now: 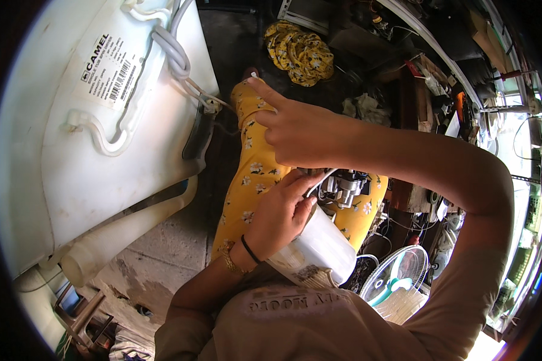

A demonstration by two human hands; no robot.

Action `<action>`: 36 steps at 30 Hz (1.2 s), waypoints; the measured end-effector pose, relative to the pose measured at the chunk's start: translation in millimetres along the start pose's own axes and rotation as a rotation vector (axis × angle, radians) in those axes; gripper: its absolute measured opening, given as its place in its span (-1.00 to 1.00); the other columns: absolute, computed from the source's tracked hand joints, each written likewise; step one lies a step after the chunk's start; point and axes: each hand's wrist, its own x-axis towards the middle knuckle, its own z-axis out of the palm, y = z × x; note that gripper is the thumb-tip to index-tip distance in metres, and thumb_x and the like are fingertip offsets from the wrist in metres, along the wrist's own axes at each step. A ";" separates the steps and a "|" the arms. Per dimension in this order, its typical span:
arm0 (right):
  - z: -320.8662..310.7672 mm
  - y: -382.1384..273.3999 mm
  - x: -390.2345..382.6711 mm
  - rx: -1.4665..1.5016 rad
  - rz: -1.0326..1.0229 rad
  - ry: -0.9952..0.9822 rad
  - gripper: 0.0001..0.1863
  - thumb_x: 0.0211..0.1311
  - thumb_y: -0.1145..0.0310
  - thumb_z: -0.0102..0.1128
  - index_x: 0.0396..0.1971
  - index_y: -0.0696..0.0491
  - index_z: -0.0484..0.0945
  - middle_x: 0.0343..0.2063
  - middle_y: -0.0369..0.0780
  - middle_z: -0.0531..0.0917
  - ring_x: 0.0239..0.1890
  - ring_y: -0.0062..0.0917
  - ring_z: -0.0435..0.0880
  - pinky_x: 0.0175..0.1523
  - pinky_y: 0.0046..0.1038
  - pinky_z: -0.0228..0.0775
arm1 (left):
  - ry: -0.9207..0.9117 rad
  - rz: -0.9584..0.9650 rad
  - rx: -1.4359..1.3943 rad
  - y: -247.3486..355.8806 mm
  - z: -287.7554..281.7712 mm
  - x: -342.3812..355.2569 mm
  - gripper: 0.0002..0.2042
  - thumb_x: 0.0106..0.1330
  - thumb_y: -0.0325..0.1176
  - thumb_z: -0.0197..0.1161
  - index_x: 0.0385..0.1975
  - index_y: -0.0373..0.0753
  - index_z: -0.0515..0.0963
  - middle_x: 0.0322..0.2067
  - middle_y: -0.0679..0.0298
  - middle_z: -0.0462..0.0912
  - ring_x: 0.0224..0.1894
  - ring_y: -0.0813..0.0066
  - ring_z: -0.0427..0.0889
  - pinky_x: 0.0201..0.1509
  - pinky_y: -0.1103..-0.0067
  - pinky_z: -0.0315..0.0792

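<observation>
My left hand (282,219) is closed on the upper end of a white cylinder (322,249), which rests across my lap and has a dark-and-silver metal mechanism (346,189) at its top. Over it reaches my right hand (286,129), index finger stretched toward the knee of my yellow floral trousers (250,174), other fingers bent; its thumb is hidden, and a tiny pale spot at the fingertip is too small to name.
A large white plastic appliance (72,186) with hoses (111,132) fills the left. A bundle of yellow floral cloth (298,51) lies ahead. A fan (394,280) stands at the lower right, beside cluttered shelves (424,90). A wooden piece (78,316) sits lower left.
</observation>
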 end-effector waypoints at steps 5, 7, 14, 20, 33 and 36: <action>5.3 -0.4 -1.4 -0.003 0.027 0.005 -0.86 -0.26 0.42 0.29 -0.76 -0.23 0.67 -0.70 -0.51 0.52 -0.14 -0.55 0.51 0.54 0.06 -0.27 | -0.013 0.038 0.089 -1.6 -0.5 -2.6 -0.58 0.22 -0.65 0.15 0.12 -0.29 0.45 -0.18 0.10 0.53 -0.31 0.23 0.60 -0.23 0.50 0.51; 4.0 -2.1 -0.4 -0.003 0.021 -0.038 -0.86 -0.26 0.42 0.29 -0.76 -0.24 0.67 -0.70 -0.51 0.52 -0.15 -0.55 0.51 0.54 0.04 -0.27 | -0.011 0.047 0.098 -1.2 -1.2 -2.6 -0.58 0.22 -0.65 0.15 0.12 -0.30 0.45 -0.20 0.09 0.53 -0.31 0.23 0.58 -0.22 0.48 0.48; 0.9 -2.0 0.3 -0.050 0.050 -0.017 -0.85 -0.24 0.42 0.27 -0.75 -0.23 0.68 -0.68 -0.50 0.54 -0.16 -0.54 0.51 0.54 0.05 -0.28 | -0.028 0.047 0.094 -1.5 -1.5 -2.5 -0.58 0.22 -0.65 0.13 0.12 -0.31 0.45 -0.22 0.08 0.52 -0.28 0.19 0.56 -0.17 0.45 0.46; 2.1 -4.9 3.9 -0.046 0.004 -0.088 -0.89 -0.26 0.39 0.27 -0.76 -0.21 0.68 -0.69 -0.47 0.55 -0.19 -0.53 0.52 0.53 0.07 -0.28 | 0.009 0.092 0.075 -3.3 -2.3 0.0 -0.58 0.22 -0.63 0.12 0.12 -0.25 0.44 -0.07 0.09 0.54 -0.17 0.09 0.60 -0.13 0.37 0.49; 9.0 -14.5 -0.7 -0.022 -0.067 -0.093 -0.90 -0.19 0.32 0.26 -0.75 -0.22 0.67 -0.67 -0.54 0.59 -0.19 -0.55 0.50 0.53 0.05 -0.29 | 0.006 0.030 0.189 -13.9 -3.4 -0.8 -0.61 0.24 -0.55 0.12 0.10 -0.18 0.46 -0.14 0.02 0.58 -0.23 0.02 0.61 -0.20 0.31 0.50; 10.4 -13.1 -6.5 -0.059 -0.042 -0.082 -0.90 -0.16 0.31 0.26 -0.74 -0.23 0.67 -0.66 -0.56 0.59 -0.18 -0.56 0.49 0.53 0.07 -0.30 | 0.090 0.056 0.422 -16.7 -8.5 4.3 -0.73 0.24 -0.50 0.17 -0.05 -0.17 0.57 -0.26 0.07 0.64 -0.29 0.02 0.63 -0.25 0.34 0.51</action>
